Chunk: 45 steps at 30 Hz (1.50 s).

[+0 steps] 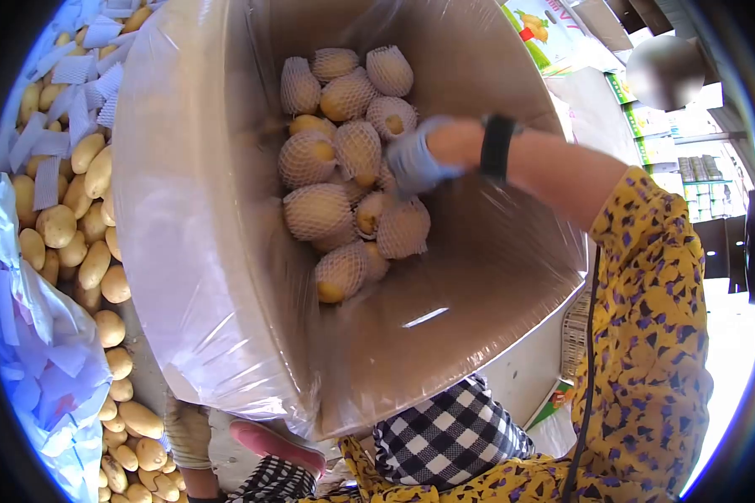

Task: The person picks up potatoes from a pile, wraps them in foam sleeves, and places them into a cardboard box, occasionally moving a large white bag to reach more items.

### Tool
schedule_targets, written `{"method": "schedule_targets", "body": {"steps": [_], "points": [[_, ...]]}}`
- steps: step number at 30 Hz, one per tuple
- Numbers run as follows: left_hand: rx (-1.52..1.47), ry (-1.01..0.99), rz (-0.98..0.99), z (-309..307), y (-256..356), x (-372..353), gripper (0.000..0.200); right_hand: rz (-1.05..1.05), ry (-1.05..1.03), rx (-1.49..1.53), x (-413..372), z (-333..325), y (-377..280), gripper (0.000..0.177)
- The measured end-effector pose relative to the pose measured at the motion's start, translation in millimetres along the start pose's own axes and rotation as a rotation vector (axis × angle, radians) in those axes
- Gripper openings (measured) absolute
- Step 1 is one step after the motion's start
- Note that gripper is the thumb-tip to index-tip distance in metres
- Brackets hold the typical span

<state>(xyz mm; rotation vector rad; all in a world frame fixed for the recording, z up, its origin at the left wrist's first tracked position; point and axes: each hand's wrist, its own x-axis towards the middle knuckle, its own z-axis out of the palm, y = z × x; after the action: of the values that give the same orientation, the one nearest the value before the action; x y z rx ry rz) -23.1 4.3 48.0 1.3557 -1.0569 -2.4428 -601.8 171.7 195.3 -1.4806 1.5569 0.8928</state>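
A large cardboard box (pixel 445 352) with a clear plastic liner stands open in front of me. Several potatoes in white foam net sleeves (pixel 319 210) lie piled inside it. Reaching in from the right, my right hand (pixel 428 155) wears a pale glove and is at the right side of that pile; motion blur smears its fingers, so I cannot make out a grip. My left hand (pixel 189 432), also gloved, is low at the lower left, beside the box and close to loose potatoes (pixel 138 419). Its fingers are not clearly visible.
A big heap of bare potatoes (pixel 75 226) fills the left side, with loose foam sleeves (pixel 80 117) scattered on top. Blue-white plastic sheeting (pixel 42 335) lies along it. Printed cartons (pixel 554 33) stand at the upper right. A pink shoe (pixel 277 444) shows below the box.
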Motion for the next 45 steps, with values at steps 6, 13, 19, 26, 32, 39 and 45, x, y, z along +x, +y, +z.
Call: {"method": "schedule_targets", "body": {"steps": [6, 13, 19, 26, 32, 39, 45], "points": [[-0.111, 0.029, -0.005, 51, 14, -4, 0.047, 0.128, -0.063, 0.096, 37, 86, -60, 0.03], [-0.289, 0.034, 0.036, 56, 13, -2, 0.043, 0.467, -0.066, 0.093, 74, 115, -76, 0.04], [-0.354, 0.101, 0.032, 70, 17, -11, 0.042, 0.082, -0.01, 0.088, 67, 72, -58, 0.052], [-0.359, -0.016, -0.009, 52, 7, -5, 0.047, 0.073, 0.757, 0.006, 87, 71, -136, 0.09], [-0.375, 0.123, -0.002, 76, 21, -3, 0.039, 0.041, 0.688, 0.111, 99, 57, -142, 0.08], [-0.411, 0.086, 0.026, 69, 12, -13, 0.038, 0.162, 0.374, 0.258, 43, 23, -70, 0.064], [-0.195, 0.017, 0.112, 60, -2, -5, 0.039, 0.423, 0.236, -0.054, 72, 127, -19, 0.05]]}}
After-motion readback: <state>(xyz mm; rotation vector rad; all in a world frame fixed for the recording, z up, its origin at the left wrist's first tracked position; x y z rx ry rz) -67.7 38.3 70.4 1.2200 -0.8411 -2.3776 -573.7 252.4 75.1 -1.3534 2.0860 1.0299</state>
